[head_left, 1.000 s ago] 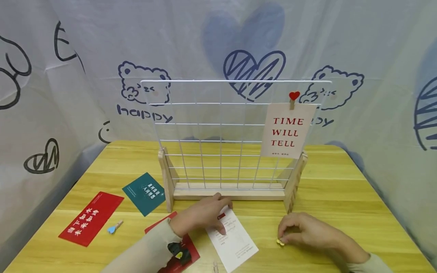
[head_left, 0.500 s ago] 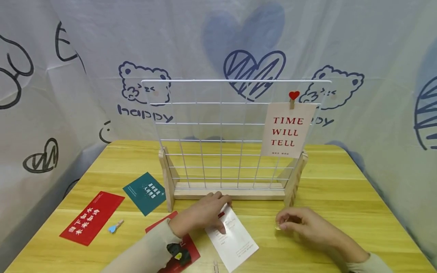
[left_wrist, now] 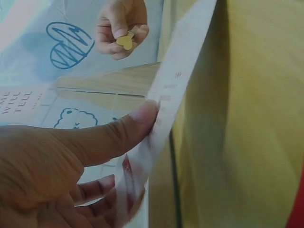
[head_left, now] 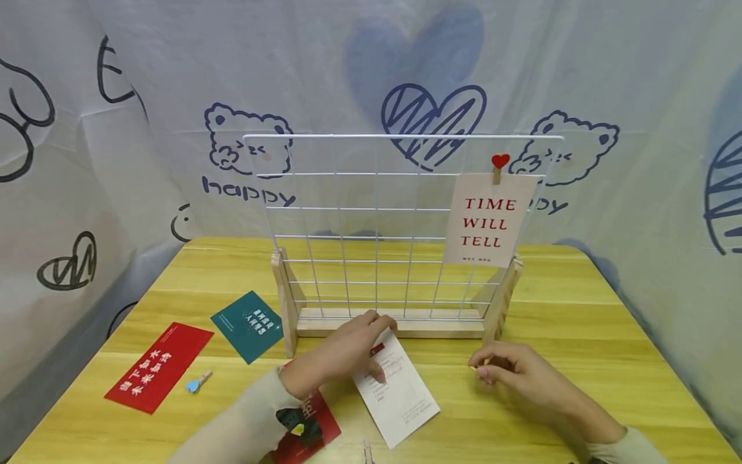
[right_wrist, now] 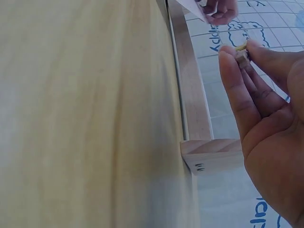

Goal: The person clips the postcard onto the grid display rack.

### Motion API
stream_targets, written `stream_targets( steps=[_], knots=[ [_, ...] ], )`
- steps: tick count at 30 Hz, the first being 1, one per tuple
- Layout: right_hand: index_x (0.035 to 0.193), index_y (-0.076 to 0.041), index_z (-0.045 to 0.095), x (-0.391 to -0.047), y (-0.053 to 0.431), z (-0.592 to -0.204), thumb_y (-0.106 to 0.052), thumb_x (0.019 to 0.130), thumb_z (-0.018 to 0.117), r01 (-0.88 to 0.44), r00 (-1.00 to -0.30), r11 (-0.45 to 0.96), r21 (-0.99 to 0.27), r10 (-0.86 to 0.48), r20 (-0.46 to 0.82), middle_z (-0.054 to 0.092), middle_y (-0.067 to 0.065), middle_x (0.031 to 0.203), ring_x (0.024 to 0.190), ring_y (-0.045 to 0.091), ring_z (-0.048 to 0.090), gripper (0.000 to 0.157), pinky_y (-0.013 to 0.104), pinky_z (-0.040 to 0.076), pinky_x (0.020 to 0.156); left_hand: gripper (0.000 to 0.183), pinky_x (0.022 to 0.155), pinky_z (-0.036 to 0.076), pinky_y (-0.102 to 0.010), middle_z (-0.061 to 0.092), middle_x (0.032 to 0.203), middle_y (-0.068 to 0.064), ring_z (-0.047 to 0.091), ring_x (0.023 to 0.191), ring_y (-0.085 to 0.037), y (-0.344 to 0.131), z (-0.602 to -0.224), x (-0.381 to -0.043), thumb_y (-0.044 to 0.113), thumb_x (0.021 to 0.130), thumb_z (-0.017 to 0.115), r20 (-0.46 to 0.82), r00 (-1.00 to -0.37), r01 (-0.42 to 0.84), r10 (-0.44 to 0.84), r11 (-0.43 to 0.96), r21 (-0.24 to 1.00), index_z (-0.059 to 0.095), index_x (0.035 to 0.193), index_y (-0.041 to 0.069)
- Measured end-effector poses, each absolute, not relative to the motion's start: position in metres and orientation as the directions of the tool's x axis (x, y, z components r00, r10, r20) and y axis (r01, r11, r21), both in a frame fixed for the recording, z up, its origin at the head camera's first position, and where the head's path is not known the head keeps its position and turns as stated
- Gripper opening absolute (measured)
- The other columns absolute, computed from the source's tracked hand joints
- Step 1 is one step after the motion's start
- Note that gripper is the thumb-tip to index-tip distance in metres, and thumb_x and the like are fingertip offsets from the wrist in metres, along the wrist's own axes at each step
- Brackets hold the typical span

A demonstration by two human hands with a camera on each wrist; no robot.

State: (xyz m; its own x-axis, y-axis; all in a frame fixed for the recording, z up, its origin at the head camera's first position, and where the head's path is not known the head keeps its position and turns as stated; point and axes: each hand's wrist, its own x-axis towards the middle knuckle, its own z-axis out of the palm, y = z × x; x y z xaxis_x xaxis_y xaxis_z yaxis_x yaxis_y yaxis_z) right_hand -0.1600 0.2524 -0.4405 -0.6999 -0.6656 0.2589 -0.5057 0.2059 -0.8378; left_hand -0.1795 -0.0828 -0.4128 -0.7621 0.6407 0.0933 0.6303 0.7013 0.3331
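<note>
"Just in front of the wire rack [head_left: 429,329], what is the left hand [head_left: 350,351] doing?"

"Pinching a white card [head_left: 406,403]; the thumb lies on its printed face and the fingers reach round behind, nearly closed with only the card between; the card slants, its upper end near the rack's wooden base."

"And the right hand [head_left: 524,377]?"

"Off to the right of the card, well apart from it, above the table [head_left: 585,335]; thumb and fingertips are brought together on a yellow heart clip [left_wrist: 125,42], while the other fingers curl loosely; the left wrist view shows the heart plainly."

"From the head it's hard to see, though."

"Yes; the fingertips cover most of the clip there, leaving a sliver of yellow; the right wrist view gets its wooden part, but the heart only edge-on."

"What else is covered or cut off?"

"The left hand and sleeve [head_left: 240,415] hide much of a red card [head_left: 319,425] beneath them; a small clip [head_left: 368,453] is cut by the bottom edge, so I can't tell its whole shape; the fine print on the white card is too small to read."

"Those at the left are clearer?"

"All 3: a red slip [head_left: 159,367], a teal card [head_left: 248,327] with its right corner at the rack's foot, and a blue heart clip [head_left: 199,383]."
</note>
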Motion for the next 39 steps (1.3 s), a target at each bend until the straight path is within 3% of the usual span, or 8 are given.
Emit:
stream_targets(
  steps=[9, 14, 19, 28, 33, 39],
  knots=[
    [0.105, -0.006, 0.067, -0.162, 0.249, -0.433, -0.007, 0.096, 0.063, -0.539, -0.730, 0.316, -0.781, -0.637, 0.246, 0.069, 0.009, 0.093, 0.082, 0.011, 0.063, 0.010, 0.028, 0.054, 0.072, 0.040, 0.071, 0.048, -0.023, 0.058, 0.108, -0.003, 0.052, 0.084, -0.015, -0.089, -0.390, -0.178, 0.025, 0.074, 0.087, 0.115, -0.791, 0.595, 0.601, 0.712, 0.372, 0.064, 0.105, 0.013],
    [0.103, -0.007, 0.066, -0.164, 0.248, -0.426, -0.006, 0.096, 0.062, -0.547, -0.730, 0.321, -0.773, -0.636, 0.252, 0.067, 0.004, 0.088, 0.076, 0.010, 0.059, 0.009, 0.028, 0.053, 0.064, 0.033, 0.068, 0.048, -0.022, 0.061, 0.108, -0.002, 0.053, 0.082, -0.014, -0.092, -0.380, -0.179, 0.021, 0.077, 0.085, 0.114, -0.788, 0.595, 0.605, 0.700, 0.395, 0.067, 0.104, 0.014],
    [0.106, -0.007, 0.065, -0.165, 0.246, -0.418, -0.002, 0.096, 0.061, -0.539, -0.733, 0.296, -0.789, -0.626, 0.266, 0.066, 0.003, 0.089, 0.075, 0.011, 0.059, 0.012, 0.028, 0.053, 0.063, 0.027, 0.067, 0.050, -0.020, 0.060, 0.120, -0.005, 0.056, 0.088, -0.016, -0.096, -0.370, -0.178, 0.015, 0.086, 0.078, 0.091, -0.767, 0.597, 0.636, 0.654, 0.465, 0.069, 0.111, 0.012],
    [0.110, -0.003, 0.065, -0.171, 0.244, -0.402, 0.001, 0.097, 0.058, -0.550, -0.747, 0.304, -0.778, -0.596, 0.296, 0.066, 0.000, 0.089, 0.076, 0.013, 0.062, 0.016, 0.029, 0.055, 0.065, 0.045, 0.082, 0.052, -0.025, 0.047, 0.139, -0.011, 0.055, 0.109, -0.023, -0.110, -0.351, -0.177, -0.004, 0.088, 0.066, 0.082, -0.713, 0.629, 0.696, 0.584, 0.514, 0.059, 0.132, 0.003],
    [0.116, 0.000, 0.061, -0.173, 0.243, -0.391, 0.001, 0.099, 0.052, -0.531, -0.753, 0.267, -0.804, -0.584, 0.303, 0.065, 0.003, 0.087, 0.069, 0.018, 0.060, 0.018, 0.030, 0.052, 0.056, 0.040, 0.082, 0.053, -0.024, 0.051, 0.130, -0.012, 0.055, 0.107, -0.023, -0.114, -0.342, -0.179, -0.002, 0.092, 0.064, 0.124, -0.702, 0.652, 0.701, 0.564, 0.506, 0.059, 0.132, 0.003],
    [0.122, -0.003, 0.065, -0.176, 0.240, -0.379, 0.000, 0.099, 0.054, -0.566, -0.760, 0.295, -0.770, -0.548, 0.349, 0.066, 0.002, 0.108, 0.076, 0.016, 0.059, 0.026, 0.029, 0.051, 0.062, 0.040, 0.080, 0.053, -0.024, 0.057, 0.124, -0.008, 0.057, 0.102, -0.020, -0.117, -0.330, -0.180, 0.001, 0.095, 0.062, 0.184, -0.732, 0.643, 0.656, 0.576, 0.505, 0.059, 0.133, 0.010]
  ],
)
